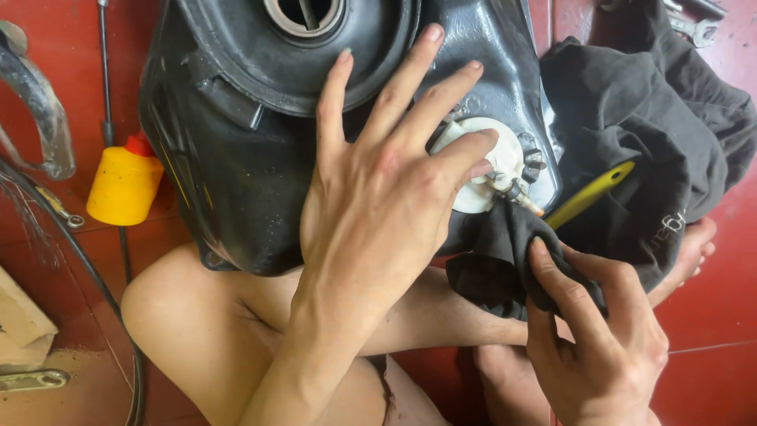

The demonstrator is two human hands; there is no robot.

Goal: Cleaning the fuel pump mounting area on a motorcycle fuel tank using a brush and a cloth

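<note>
A black fuel tank (236, 158), propped upside down against a seated person's bare knees on a red tiled floor (710, 315), is steadied by the left hand (378, 205), laid flat with fingers spread wide beside a round white fitting (489, 170) set in the tank's underside. A fold of dark cloth (505, 260) is pinched between thumb and fingers of the right hand (591, 331) just below that fitting. A yellow-handled tool (587, 193) lies on the bunched cloth, with a yellow squeeze bottle (124, 181), a thin cable (102, 71) and wrenches (694, 24) scattered on the floor around.
</note>
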